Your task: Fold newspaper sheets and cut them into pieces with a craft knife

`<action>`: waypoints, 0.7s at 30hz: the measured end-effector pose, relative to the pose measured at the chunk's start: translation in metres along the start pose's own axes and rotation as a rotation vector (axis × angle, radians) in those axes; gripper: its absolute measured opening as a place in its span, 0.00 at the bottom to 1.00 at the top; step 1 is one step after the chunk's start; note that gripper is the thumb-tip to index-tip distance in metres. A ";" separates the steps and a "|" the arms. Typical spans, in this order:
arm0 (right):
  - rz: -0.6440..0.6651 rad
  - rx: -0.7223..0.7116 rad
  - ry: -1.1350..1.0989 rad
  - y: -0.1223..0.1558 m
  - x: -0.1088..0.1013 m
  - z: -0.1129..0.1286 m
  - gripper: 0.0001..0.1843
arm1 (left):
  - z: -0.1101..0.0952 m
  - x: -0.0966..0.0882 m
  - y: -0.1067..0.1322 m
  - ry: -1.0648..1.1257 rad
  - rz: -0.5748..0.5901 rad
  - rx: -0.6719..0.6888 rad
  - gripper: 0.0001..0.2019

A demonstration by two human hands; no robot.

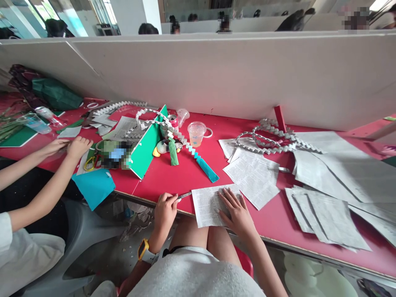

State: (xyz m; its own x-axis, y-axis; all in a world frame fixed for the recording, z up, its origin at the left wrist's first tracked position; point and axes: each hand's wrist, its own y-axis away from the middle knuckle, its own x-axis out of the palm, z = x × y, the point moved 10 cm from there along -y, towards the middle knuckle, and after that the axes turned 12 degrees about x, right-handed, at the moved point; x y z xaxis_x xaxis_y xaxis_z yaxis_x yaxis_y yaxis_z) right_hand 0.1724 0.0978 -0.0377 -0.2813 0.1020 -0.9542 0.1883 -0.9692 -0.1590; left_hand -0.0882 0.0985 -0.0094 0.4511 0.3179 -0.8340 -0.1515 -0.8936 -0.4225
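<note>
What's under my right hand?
Paper, lying on the red table. Lines of text show to the left of your right hand. Whatever is on the part directly beneath the hand is covered, so I can't see it.

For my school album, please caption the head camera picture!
At a red table, left hand holds a slim tool, right hand on printed paper.

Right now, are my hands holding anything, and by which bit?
Your left hand holds a slim, silvery-grey, rod-shaped tool by its left end. Your right hand grips nothing; it rests, fingers spread, on a rectangular, off-white printed paper sheet.
</note>
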 end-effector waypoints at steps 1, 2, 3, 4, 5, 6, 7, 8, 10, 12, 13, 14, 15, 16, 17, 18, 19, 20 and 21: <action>0.000 0.000 0.001 0.000 -0.001 0.000 0.33 | 0.001 0.000 0.000 -0.001 0.000 -0.004 0.10; 0.000 0.000 0.002 0.000 -0.002 0.001 0.33 | 0.001 0.000 0.001 -0.001 0.003 -0.006 0.10; -0.003 0.000 0.005 0.000 -0.004 0.002 0.33 | 0.002 0.000 0.001 0.000 0.007 -0.008 0.10; -0.008 -0.003 0.009 0.001 -0.006 0.004 0.33 | 0.002 -0.001 0.002 -0.001 0.009 -0.010 0.10; -0.015 -0.011 0.013 0.002 -0.009 0.007 0.33 | 0.003 -0.001 0.002 -0.003 0.009 -0.012 0.10; -0.021 -0.024 0.016 0.004 -0.012 0.010 0.34 | 0.004 -0.002 0.002 -0.006 0.005 -0.015 0.10; -0.021 -0.045 0.017 0.007 -0.014 0.015 0.35 | 0.006 -0.003 0.002 -0.008 0.001 -0.017 0.10; -0.011 -0.075 0.015 0.010 -0.014 0.020 0.36 | 0.007 -0.003 0.002 -0.009 -0.003 -0.018 0.10; 0.020 -0.142 0.006 0.019 -0.011 0.030 0.37 | 0.008 -0.004 0.002 -0.008 -0.008 -0.020 0.09; 0.039 -0.188 0.005 0.026 -0.006 0.035 0.36 | 0.010 -0.005 0.002 -0.005 -0.005 -0.021 0.09; 0.034 -0.199 0.008 0.028 -0.005 0.036 0.35 | 0.010 -0.005 0.003 -0.006 -0.005 -0.021 0.09; 0.022 -0.203 0.013 0.030 -0.004 0.036 0.35 | 0.010 -0.005 0.003 -0.007 -0.005 -0.022 0.09; 0.010 -0.206 0.017 0.032 -0.003 0.035 0.35 | 0.010 -0.005 0.003 -0.006 -0.006 -0.021 0.09; -0.001 -0.207 0.021 0.033 -0.002 0.035 0.35 | 0.010 -0.005 0.003 -0.005 -0.007 -0.020 0.09; -0.007 -0.208 0.022 0.033 -0.002 0.034 0.35 | 0.011 -0.005 0.004 -0.005 -0.010 -0.020 0.09; -0.008 -0.207 0.023 0.034 -0.001 0.034 0.35 | 0.011 -0.006 0.004 -0.005 -0.013 -0.020 0.09; -0.006 -0.203 0.023 0.034 -0.001 0.033 0.35 | 0.011 -0.006 0.004 -0.005 -0.015 -0.020 0.09; -0.003 -0.199 0.022 0.035 0.000 0.033 0.35 | 0.011 -0.006 0.005 -0.006 -0.016 -0.018 0.10; 0.001 -0.195 0.021 0.035 0.000 0.032 0.35 | 0.011 -0.006 0.005 -0.006 -0.017 -0.016 0.10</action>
State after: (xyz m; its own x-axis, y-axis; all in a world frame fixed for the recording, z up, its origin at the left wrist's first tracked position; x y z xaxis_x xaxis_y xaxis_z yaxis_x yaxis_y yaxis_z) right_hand 0.1485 0.0566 -0.0353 -0.2615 0.1082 -0.9591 0.3682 -0.9074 -0.2027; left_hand -0.1012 0.0955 -0.0101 0.4481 0.3351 -0.8288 -0.1296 -0.8929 -0.4311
